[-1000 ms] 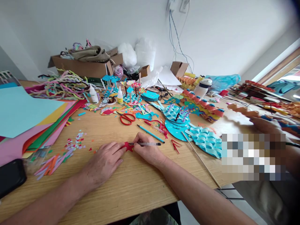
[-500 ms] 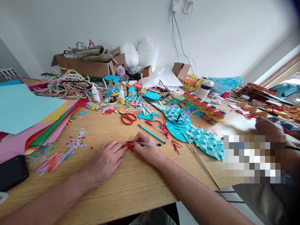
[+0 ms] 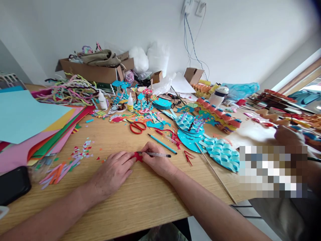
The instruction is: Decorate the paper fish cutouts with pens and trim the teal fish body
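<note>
A small red paper star (image 3: 138, 157) lies on the wooden table between my hands. My left hand (image 3: 114, 172) rests flat, its fingertips touching the star's left edge and its thumb apart from the fingers. From the other side my right hand (image 3: 156, 160) grips a clear-barrelled pen (image 3: 159, 154) in a pinch, the tip end over the star. The exact tip is hidden by my fingers. A blue pen (image 3: 162, 144) lies just beyond the right hand, with a red pen (image 3: 164, 136) behind it. Folded red strips (image 3: 188, 157) sit to the right.
Red-handled scissors (image 3: 137, 126) lie ahead. Paper scraps (image 3: 81, 149) and stacked coloured sheets (image 3: 30, 117) are on the left, near a black phone (image 3: 13, 184). Woven blue discs (image 3: 222, 154) and a wooden stick (image 3: 215, 172) lie right, beside another person's hand (image 3: 288, 135).
The pen in my right hand has tilted slightly, its rear end shifting a little left. My left hand and the star stay in place. The other person's hand moves slightly right.
</note>
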The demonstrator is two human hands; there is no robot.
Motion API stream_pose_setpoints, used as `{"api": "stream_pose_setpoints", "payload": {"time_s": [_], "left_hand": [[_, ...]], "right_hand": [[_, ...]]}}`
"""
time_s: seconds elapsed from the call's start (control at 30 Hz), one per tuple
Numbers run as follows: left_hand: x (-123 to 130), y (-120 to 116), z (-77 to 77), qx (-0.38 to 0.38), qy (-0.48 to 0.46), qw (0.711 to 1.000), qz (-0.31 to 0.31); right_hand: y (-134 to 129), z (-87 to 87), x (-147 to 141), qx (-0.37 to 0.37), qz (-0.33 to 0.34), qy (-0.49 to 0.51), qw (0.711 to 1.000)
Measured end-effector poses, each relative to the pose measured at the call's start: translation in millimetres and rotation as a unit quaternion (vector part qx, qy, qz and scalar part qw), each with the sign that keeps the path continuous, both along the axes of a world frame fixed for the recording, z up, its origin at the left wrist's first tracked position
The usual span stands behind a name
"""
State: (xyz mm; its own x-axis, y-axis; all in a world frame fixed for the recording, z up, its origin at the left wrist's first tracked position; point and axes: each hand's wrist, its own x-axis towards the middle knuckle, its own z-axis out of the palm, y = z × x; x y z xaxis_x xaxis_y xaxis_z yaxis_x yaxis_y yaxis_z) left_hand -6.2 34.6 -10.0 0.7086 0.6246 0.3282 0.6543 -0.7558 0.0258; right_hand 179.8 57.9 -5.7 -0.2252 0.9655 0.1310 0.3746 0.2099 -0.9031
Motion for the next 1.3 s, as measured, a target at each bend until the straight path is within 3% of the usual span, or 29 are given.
{"api": "stream_pose_setpoints", "payload": {"time_s": [0.47, 1.3], "left_hand": [[-0.9, 0.3, -2.7, 0.005, -0.003, 1.000, 0.003], [-0.8, 1.0, -6.8, 0.005, -0.015, 1.000, 0.000]], "right_hand": [[1.1, -9.7, 2.3, 0.022, -0.013, -0.011, 1.000], [0.3, -4.4, -0.5, 0.010, -0.004, 0.003, 1.000]]}}
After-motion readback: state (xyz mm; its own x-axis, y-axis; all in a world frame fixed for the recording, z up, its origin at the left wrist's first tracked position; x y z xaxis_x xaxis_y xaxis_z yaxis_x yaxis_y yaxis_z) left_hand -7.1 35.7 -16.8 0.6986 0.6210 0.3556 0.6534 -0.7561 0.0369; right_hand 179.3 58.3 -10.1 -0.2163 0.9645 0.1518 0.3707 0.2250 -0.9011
